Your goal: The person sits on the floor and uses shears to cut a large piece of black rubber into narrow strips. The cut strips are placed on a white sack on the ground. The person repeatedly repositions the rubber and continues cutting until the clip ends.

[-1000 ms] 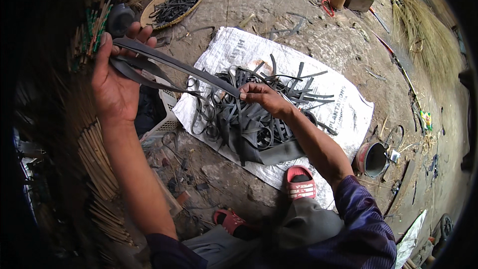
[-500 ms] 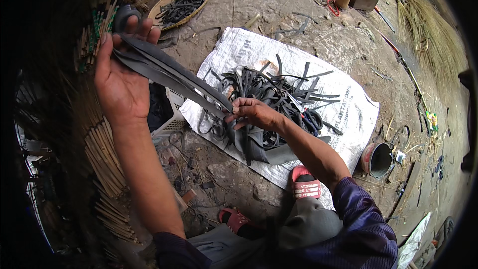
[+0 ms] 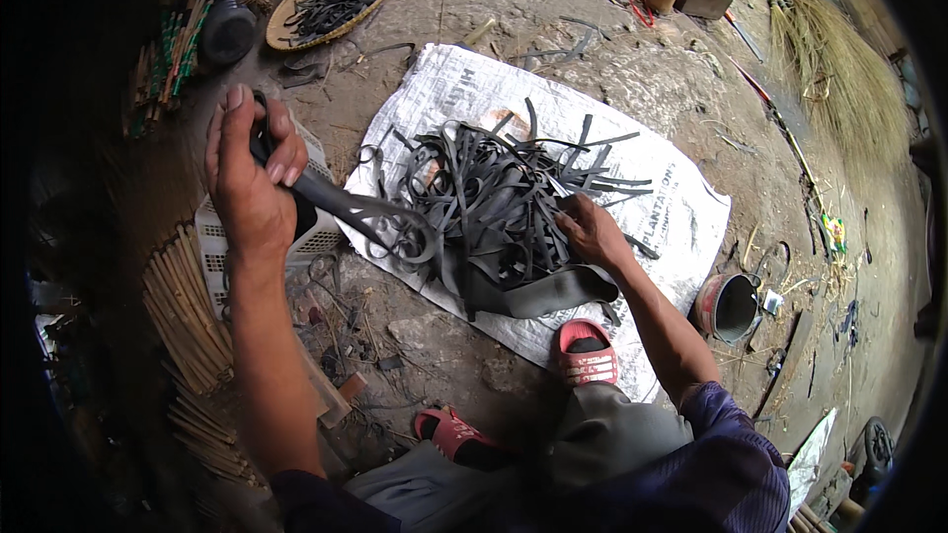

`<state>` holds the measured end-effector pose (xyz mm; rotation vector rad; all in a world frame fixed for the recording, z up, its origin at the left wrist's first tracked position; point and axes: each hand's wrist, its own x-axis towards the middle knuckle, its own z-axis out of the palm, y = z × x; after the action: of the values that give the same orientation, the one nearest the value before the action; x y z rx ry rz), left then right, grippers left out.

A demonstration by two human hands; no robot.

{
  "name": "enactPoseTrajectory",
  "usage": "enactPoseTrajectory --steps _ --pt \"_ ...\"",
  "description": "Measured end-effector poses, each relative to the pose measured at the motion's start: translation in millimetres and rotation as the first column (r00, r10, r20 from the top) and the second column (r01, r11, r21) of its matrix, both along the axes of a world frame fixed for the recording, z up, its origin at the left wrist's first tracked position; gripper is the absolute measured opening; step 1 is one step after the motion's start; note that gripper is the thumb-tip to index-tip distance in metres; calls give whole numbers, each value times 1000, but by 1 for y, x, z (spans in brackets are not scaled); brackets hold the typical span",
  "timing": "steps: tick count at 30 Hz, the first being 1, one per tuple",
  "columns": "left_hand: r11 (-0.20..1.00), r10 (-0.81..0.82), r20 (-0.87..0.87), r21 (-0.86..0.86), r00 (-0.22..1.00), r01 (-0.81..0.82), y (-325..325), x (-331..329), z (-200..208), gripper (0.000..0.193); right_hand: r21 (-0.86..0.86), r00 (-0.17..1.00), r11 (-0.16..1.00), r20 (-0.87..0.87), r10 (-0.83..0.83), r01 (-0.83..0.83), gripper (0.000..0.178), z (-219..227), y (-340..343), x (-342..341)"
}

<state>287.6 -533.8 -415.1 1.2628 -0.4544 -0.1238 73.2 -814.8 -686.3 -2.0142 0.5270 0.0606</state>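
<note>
My left hand (image 3: 255, 173) is raised over the left side, its fingers closed on a dark rubber strip (image 3: 341, 199). The strip runs slanting down to the right and curls at its lower end above the heap. My right hand (image 3: 594, 231) rests at the right side of a tangled pile of black rubber strips (image 3: 479, 207). Its fingers are closed around the handle of scissors, mostly hidden by the hand; a pale bit of blade (image 3: 560, 188) shows beyond the fingers. The pile lies on a white woven sack (image 3: 681, 247), with a wide rubber band (image 3: 538, 294) along its near edge.
A white plastic crate (image 3: 215, 247) stands below my left hand, beside bundled sticks (image 3: 188, 311). A round woven tray (image 3: 279, 25) of strips lies far left. To the right are a tin can (image 3: 707, 304) and straw brooms (image 3: 839, 69). My slippered foot (image 3: 587, 360) touches the sack's near edge.
My right hand let go of the strip and moved right onto the scissors in the pile. My left hand, open beneath the strips before, has lowered and closed around the strip.
</note>
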Motion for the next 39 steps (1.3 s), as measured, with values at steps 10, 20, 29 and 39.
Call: enactPoseTrajectory --steps 10,20,29,39 --pt "985 -57 -274 139 960 98 -6 -23 -82 59 -529 941 846 -317 -118 -72 58 -68 -19 -49" --pt "979 70 -413 204 908 17 -4 -45 -155 56 -130 950 991 -310 -14 -28 32 1 -63 -54" --pt "964 -27 -262 250 965 95 -49 -68 -178 59 786 934 505 281 222 -357 30 68 65 -58" --pt "901 105 -199 433 974 -8 -58 -88 -183 59 781 900 471 263 347 -410 51 92 78 -36"
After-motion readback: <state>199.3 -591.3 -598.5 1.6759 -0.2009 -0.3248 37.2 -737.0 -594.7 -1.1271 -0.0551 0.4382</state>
